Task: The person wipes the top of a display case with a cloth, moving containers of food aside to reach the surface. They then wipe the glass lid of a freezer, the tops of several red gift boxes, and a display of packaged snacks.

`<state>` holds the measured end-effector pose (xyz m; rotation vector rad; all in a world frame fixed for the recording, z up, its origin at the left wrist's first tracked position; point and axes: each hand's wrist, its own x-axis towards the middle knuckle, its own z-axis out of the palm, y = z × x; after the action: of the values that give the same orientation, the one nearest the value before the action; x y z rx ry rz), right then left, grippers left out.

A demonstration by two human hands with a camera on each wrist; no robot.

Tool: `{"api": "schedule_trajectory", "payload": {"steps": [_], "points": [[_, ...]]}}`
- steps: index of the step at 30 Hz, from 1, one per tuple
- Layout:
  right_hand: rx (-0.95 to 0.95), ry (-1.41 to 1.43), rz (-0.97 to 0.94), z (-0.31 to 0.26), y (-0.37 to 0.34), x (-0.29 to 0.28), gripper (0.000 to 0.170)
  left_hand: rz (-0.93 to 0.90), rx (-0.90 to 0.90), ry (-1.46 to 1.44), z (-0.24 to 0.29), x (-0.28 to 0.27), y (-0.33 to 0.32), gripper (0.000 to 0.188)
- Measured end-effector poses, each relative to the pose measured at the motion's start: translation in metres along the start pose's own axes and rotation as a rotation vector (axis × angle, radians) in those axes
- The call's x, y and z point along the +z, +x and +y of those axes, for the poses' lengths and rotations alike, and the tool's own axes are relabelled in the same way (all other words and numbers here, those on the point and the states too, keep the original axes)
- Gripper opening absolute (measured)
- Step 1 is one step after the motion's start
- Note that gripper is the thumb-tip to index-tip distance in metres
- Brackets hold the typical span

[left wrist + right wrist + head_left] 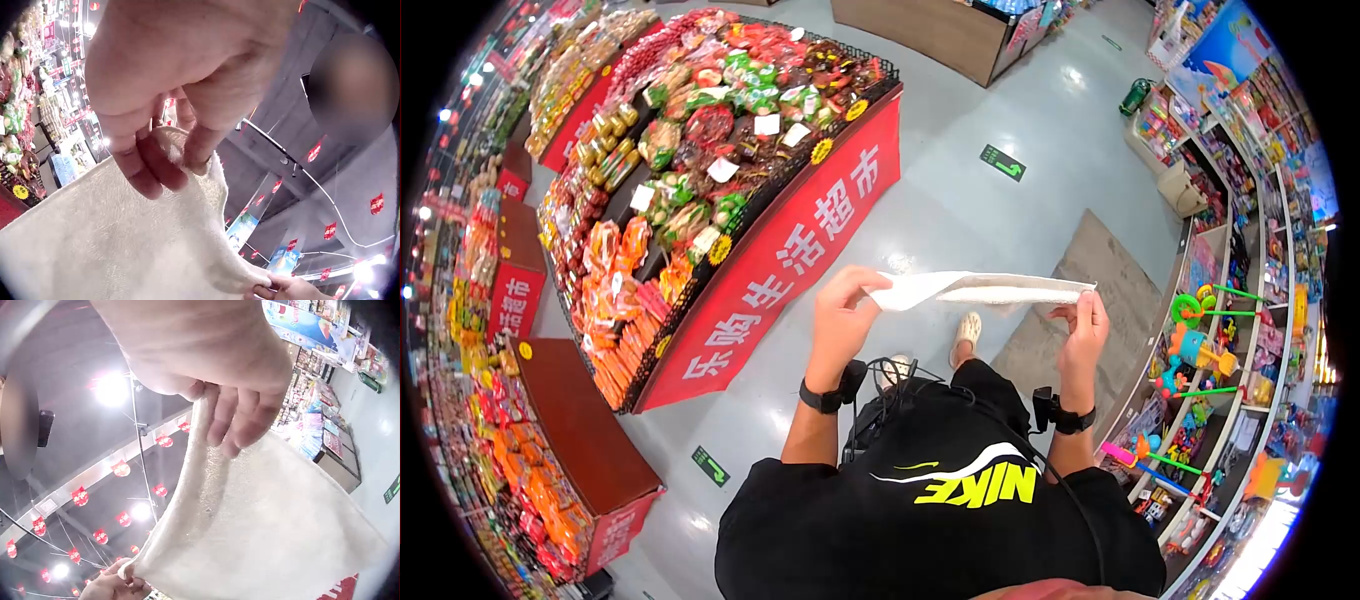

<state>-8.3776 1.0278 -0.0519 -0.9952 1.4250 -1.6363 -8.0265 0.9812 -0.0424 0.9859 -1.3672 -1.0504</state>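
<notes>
A white cloth (990,290) stretches between two hands in front of the body. The left hand (847,312) pinches its left corner, and the right hand (1084,330) pinches its right corner. In the left wrist view the left hand (181,94) grips the top edge between thumb and fingers, and the cloth (125,237) hangs below. The right wrist view has the right hand (219,375) pinching the other corner, with the cloth (262,519) spread beneath and the left hand (115,586) at its far end.
A sloped produce stand (800,230) with a red front is at the left. Shelves of toys (1200,350) line the right. A grey mat (1090,290) lies on the floor beyond the right hand. Dark cables (890,390) hang near the left wrist.
</notes>
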Motion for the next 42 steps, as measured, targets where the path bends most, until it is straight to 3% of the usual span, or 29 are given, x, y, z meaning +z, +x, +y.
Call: {"api": "schedule_trajectory", "payload": {"steps": [4, 6, 7, 11, 13, 16, 21, 24, 28, 33, 36, 39, 42], "points": [[-0.029, -0.031, 0.005, 0.001, 0.029, -0.008, 0.026, -0.049, 0.016, 0.006, -0.016, 0.025, 0.037, 0.014], [-0.028, -0.003, 0.04, -0.004, 0.049, -0.014, 0.023, -0.033, -0.174, -0.112, -0.025, 0.042, 0.061, 0.008], [-0.058, 0.002, 0.048, -0.002, 0.061, -0.019, 0.02, -0.018, -0.178, -0.021, -0.024, 0.054, 0.075, 0.004], [-0.014, -0.102, 0.016, 0.018, 0.121, -0.07, 0.019, -0.063, -0.193, 0.101, -0.012, 0.107, 0.135, 0.01], [0.02, -0.073, 0.093, 0.022, 0.155, -0.089, 0.016, -0.055, -0.176, 0.075, -0.012, 0.136, 0.163, 0.011], [-0.048, -0.063, 0.068, 0.016, 0.2, -0.121, 0.013, -0.11, -0.183, 0.142, -0.007, 0.179, 0.204, 0.013], [0.077, 0.019, 0.08, 0.014, 0.27, -0.154, 0.015, -0.159, -0.229, 0.205, -0.017, 0.241, 0.261, 0.014], [0.141, 0.135, 0.068, 0.017, 0.309, -0.162, 0.017, -0.165, -0.161, 0.146, -0.029, 0.269, 0.299, 0.012], [0.189, 0.05, 0.078, 0.034, 0.375, -0.167, 0.024, -0.177, -0.212, 0.099, -0.056, 0.303, 0.359, 0.01], [0.18, -0.006, 0.163, 0.052, 0.476, -0.178, 0.024, -0.181, -0.162, -0.013, -0.121, 0.35, 0.461, 0.009], [0.199, -0.091, 0.212, 0.041, 0.544, -0.185, 0.023, -0.243, -0.225, 0.144, -0.135, 0.38, 0.538, 0.011], [0.179, -0.137, 0.259, 0.015, 0.608, -0.192, 0.023, -0.292, -0.141, 0.087, -0.145, 0.425, 0.615, 0.015], [0.012, -0.183, 0.372, 0.003, 0.662, -0.206, 0.028, -0.322, -0.004, 0.17, -0.149, 0.49, 0.681, 0.01]]}}
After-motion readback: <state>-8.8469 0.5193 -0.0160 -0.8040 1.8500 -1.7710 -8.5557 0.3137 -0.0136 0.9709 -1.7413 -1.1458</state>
